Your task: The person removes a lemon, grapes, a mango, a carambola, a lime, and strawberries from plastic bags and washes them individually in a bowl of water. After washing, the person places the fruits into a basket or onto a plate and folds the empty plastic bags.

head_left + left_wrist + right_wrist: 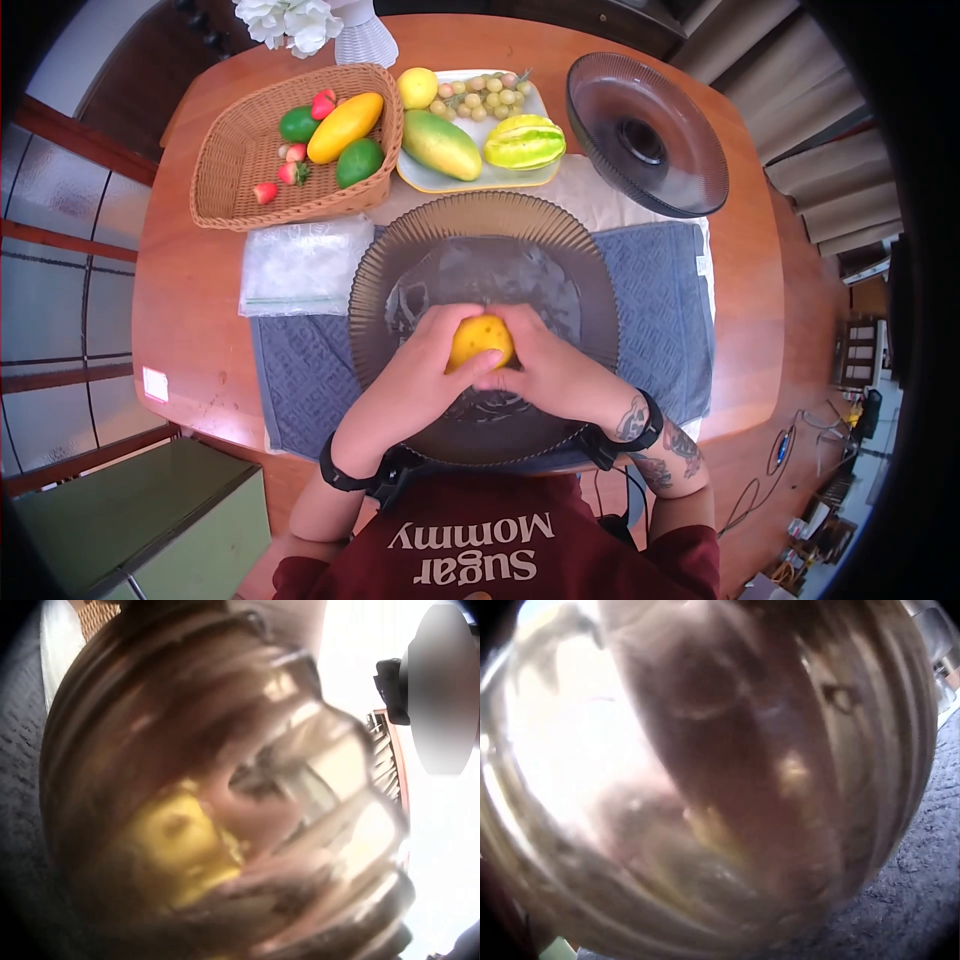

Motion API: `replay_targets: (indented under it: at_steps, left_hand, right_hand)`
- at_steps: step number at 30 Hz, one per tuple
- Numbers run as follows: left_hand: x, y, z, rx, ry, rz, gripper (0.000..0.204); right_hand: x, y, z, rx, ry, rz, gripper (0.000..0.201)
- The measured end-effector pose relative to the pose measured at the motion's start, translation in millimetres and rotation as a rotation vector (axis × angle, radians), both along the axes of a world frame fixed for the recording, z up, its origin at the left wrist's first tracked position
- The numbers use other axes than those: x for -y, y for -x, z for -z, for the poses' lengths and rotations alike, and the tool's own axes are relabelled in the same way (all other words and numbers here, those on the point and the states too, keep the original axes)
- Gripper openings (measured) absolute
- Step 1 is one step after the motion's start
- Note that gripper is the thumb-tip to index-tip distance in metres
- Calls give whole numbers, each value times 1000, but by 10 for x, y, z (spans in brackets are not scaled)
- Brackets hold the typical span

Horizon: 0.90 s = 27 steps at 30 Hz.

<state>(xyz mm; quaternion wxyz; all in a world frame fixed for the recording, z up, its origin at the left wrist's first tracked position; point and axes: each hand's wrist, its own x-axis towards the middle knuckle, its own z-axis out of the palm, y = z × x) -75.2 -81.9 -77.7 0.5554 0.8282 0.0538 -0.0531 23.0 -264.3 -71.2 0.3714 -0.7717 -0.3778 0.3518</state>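
Observation:
Both hands hold a round yellow fruit with small dark spots (481, 342) above a large ribbed, smoky see-through bowl (480, 215) that has water in it. My left hand (418, 352) cups the fruit from the left, thumb across its near side. From the other side my right hand (548, 358) curls round it, and the fingertips of both hands meet at the far side. The left wrist view looks through the bowl's ribbed wall at the blurred yellow fruit (176, 840). In the right wrist view the wall (885, 750) distorts the right hand (735, 757).
A wicker basket (225, 190) holds mangoes, green fruits and strawberries. Beside it, a white tray (545, 178) carries grapes, a mango, a star fruit and a yellow fruit. A dark ribbed dish (690, 150) lies back right. A plastic bag (305, 265) and blue towel (660, 310) flank the bowl.

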Motion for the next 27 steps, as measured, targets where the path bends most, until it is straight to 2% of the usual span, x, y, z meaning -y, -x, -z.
replay_targets:
  at_steps: [1, 3, 4, 5, 7, 8, 10, 11, 13, 14, 16, 18, 20, 23, 25, 27]
  left_hand:
    - [5, -5, 10, 87, -18, -16, 50]
    - [19, -9, -19, 173, -36, -29, 52]
    - [30, 0, -82, 38, -62, -76, 52]
    - [38, 8, -134, -98, -89, -122, 52]
    - [40, 1, -182, -167, -120, -90, 53]
    - [37, -3, -198, -234, -147, -63, 53]
    - [7, -28, -228, -259, -95, -39, 53]
    - [-3, -41, -233, -279, -39, -22, 53]
    - [18, -5, -118, -233, 12, -70, 54]
    - [26, -1, -90, -183, 64, -123, 54]
    - [16, -14, -128, -193, 90, -113, 54]
    - [1, -21, -143, -201, 115, -102, 54]
    - [-11, 9, -102, -149, -44, 11, 53]
    - [10, 23, -44, -9, -129, 23, 54]
    - [7, -1, -125, -67, -104, 18, 55]
    - [7, -36, -235, -124, -79, 12, 56]
  right_hand:
    - [-1, 21, -1, -3, -1, 4, 74]
    - [-24, 68, -13, 237, 157, 202, 74]
    - [-54, 104, 20, 341, 152, 279, 74]
    - [-47, 105, 19, 336, 152, 284, 74]
    - [-26, 79, 3, 362, 205, 173, 74]
    - [-20, 82, 7, 356, 204, 180, 74]
    - [-12, 89, 13, 375, 137, 7, 77]
    - [-38, 78, -36, 371, 137, 13, 77]
    - [-105, 57, -177, 169, 411, -16, 72]
    - [-107, 60, -183, 166, 409, -11, 72]
    - [-111, 73, -186, 170, 378, 50, 69]
    - [-113, 63, -199, 157, 393, 21, 69]
    - [-90, 64, -172, 147, 412, -7, 71]
    - [-29, 62, -99, 99, 322, -29, 60]
    - [-21, 29, -112, 49, 314, -111, 41]
    - [-33, 49, -103, 86, 319, -84, 33]
